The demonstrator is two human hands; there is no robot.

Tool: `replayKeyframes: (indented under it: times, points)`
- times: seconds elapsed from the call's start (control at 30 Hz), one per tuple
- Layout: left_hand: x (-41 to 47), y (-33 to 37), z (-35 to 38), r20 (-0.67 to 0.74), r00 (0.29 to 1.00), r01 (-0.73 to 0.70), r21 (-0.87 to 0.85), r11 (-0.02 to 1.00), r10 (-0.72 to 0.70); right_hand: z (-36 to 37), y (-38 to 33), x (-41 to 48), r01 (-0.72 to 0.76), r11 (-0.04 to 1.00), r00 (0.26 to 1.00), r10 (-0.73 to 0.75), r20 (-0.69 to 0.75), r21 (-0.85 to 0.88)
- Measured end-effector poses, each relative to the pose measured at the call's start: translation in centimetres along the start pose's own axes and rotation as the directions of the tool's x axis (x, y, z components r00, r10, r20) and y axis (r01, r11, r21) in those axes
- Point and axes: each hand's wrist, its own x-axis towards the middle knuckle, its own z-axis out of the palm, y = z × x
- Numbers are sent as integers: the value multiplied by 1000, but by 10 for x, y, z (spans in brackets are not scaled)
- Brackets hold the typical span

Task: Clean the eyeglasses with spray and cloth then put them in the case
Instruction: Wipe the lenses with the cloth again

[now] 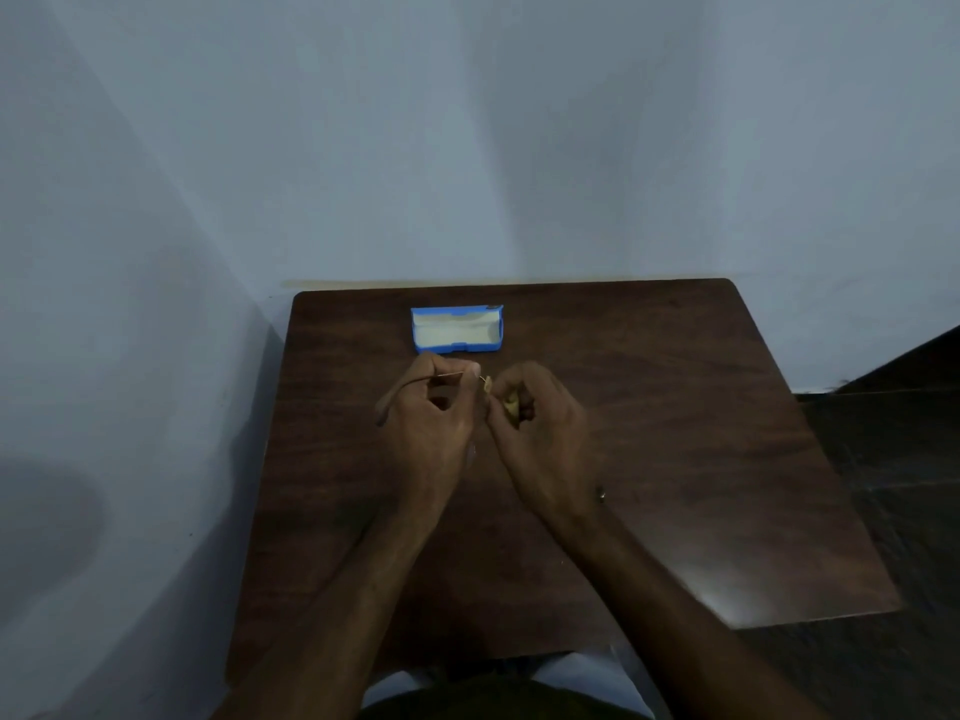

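Observation:
My left hand [431, 413] holds thin-framed eyeglasses [402, 389] above the middle of the dark wooden table [675, 433]; one brown temple arm sticks out to the left of the hand. My right hand [537, 413] pinches a small yellowish cloth [510, 405] against the glasses, right beside the left hand. An open blue eyeglass case [457, 330] with a pale lining lies just beyond both hands, near the table's far edge. The lenses are mostly hidden by my fingers. No spray bottle is in view.
The table stands in a corner against a pale blue wall [467, 148], with wall close on the left too. A dark floor [893, 459] lies to the right. My lap shows below the table's near edge.

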Motion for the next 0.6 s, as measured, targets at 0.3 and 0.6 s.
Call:
replayKeyframes:
  times: [0.3,0.6]
  points:
    - [5,10,7,-74,983,-168,-21,986,166,-4,-5,16,54,999,993,-53,-109,5]
    - [18,-4,18,-154,988,-13,-60,998,3,17,12,-13,108,987,993,-114,-44,-123]
